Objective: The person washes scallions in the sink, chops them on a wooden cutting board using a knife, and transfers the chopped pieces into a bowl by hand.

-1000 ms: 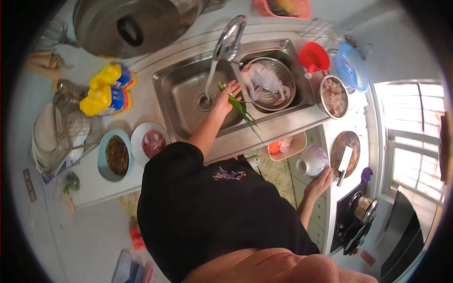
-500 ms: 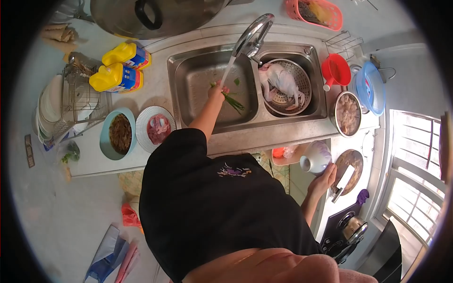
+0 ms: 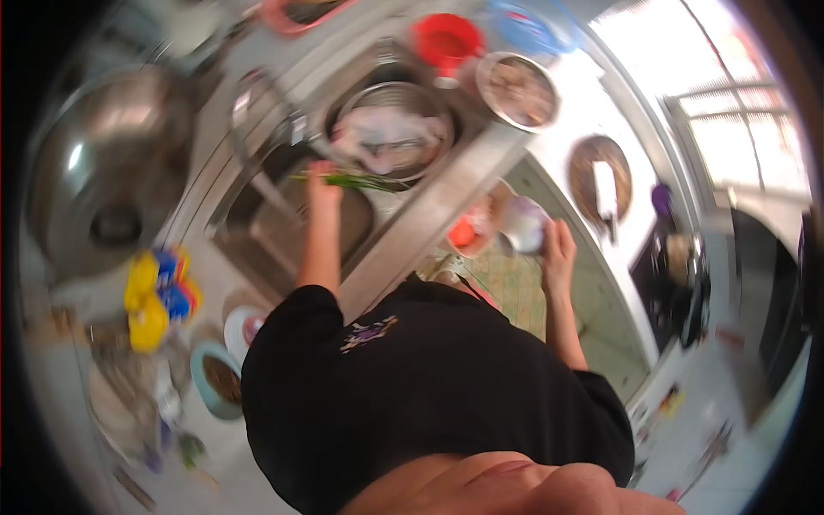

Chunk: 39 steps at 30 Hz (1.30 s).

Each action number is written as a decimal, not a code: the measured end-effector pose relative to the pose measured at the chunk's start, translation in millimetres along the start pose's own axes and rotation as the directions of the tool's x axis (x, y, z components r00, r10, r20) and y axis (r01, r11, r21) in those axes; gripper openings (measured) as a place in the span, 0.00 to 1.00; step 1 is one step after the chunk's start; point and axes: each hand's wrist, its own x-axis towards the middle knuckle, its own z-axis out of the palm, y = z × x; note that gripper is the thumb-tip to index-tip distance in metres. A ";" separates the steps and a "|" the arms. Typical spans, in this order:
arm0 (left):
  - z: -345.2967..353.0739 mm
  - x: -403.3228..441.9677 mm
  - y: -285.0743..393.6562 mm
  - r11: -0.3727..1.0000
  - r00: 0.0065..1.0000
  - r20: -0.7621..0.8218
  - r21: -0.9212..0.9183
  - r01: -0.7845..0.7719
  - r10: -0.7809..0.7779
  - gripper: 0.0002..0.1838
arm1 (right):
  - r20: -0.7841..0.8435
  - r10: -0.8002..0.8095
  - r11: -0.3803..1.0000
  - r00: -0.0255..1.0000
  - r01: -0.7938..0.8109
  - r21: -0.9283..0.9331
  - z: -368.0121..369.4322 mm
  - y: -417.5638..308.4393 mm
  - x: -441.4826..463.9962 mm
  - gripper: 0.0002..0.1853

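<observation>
My left hand [image 3: 323,174], mostly closed, grips green stalks [image 3: 365,182] over the sink [image 3: 273,240]; my right [image 3: 558,242], half-open, cups a tilted bowl [image 3: 522,227]. Far off, a colander [image 3: 422,163] holds a plucked bird [image 3: 386,135], a pot [image 3: 551,103] meat [image 3: 518,88].

The pale worktop [image 3: 438,206] is carrying a steel sink [image 3: 275,236], which is sitting inside its surface. Beside the sink, a metal pot [image 3: 517,90] is standing with pale pieces inside, and a red scoop [image 3: 447,39] is resting near it. Farther right, a round board [image 3: 585,176] is lying under a cleaver [image 3: 605,190]. At the left, yellow-and-blue containers [image 3: 148,322], a plate [image 3: 233,330] and a blue-green bowl [image 3: 202,386] are standing.
</observation>
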 end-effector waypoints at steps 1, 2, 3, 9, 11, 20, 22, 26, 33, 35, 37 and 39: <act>-1.1 45.5 16.4 0.997 0.979 0.193 0.010 0.072 -0.072 0.09 | -0.001 -0.001 1.000 1.000 0.001 -0.015 -7.4 0.9 -4.5 0.17; 56.7 41.6 23.7 0.989 0.993 -0.106 0.130 0.072 -0.058 0.10 | -0.039 0.016 0.999 0.999 -0.014 0.047 -17.7 6.1 -6.8 0.17; 87.0 62.9 33.7 0.987 0.978 -0.171 0.078 0.139 -0.124 0.15 | -0.064 0.027 0.993 0.998 -0.020 0.113 -28.8 14.0 -8.2 0.17; 100.4 127.3 58.0 0.965 0.982 -0.145 0.211 0.154 -0.125 0.19 | -0.378 0.090 0.990 0.921 -0.041 0.137 -134.3 61.6 -6.5 0.15; 103.9 137.9 56.1 0.965 0.982 -0.171 0.233 0.121 -0.082 0.21 | -0.481 0.090 0.993 0.872 -0.040 0.114 -177.9 75.9 8.9 0.15; 67.2 -71.0 58.6 -0.867 0.778 0.599 0.475 -0.151 0.192 0.20 | -0.604 -0.292 0.759 0.742 -0.205 -0.618 -373.5 213.0 137.5 0.17; 101.5 -126.5 2.7 -0.856 0.775 0.595 0.496 -0.145 0.214 0.21 | -0.511 -0.308 0.650 0.803 -0.215 -0.729 -398.9 240.7 164.4 0.15; 151.3 -189.1 -138.6 -0.754 0.751 0.657 0.525 -0.394 0.065 0.27 | -0.363 -0.367 0.519 0.856 -0.135 -0.844 -434.4 297.4 204.6 0.08; 246.9 -263.9 -367.1 -0.531 0.626 0.642 0.374 -0.760 -0.443 0.16 | -0.272 -0.348 0.528 0.897 -0.052 -0.848 -445.4 340.7 215.0 0.09; 265.2 -271.6 -419.0 -0.494 0.519 0.657 0.247 -0.834 -0.547 0.14 | -0.255 -0.337 0.521 0.906 -0.046 -0.852 -443.7 339.5 211.6 0.11; 281.4 -282.8 -466.3 -0.506 0.528 0.604 0.227 -0.832 -0.597 0.13 | -0.294 -0.420 0.550 0.859 -0.017 -0.835 -434.8 320.2 204.6 0.13; 286.3 -270.6 -503.6 -0.382 0.338 0.664 0.084 -0.920 -0.667 0.17 | -0.296 -0.467 0.601 0.833 0.053 -0.797 -412.9 291.3 190.6 0.16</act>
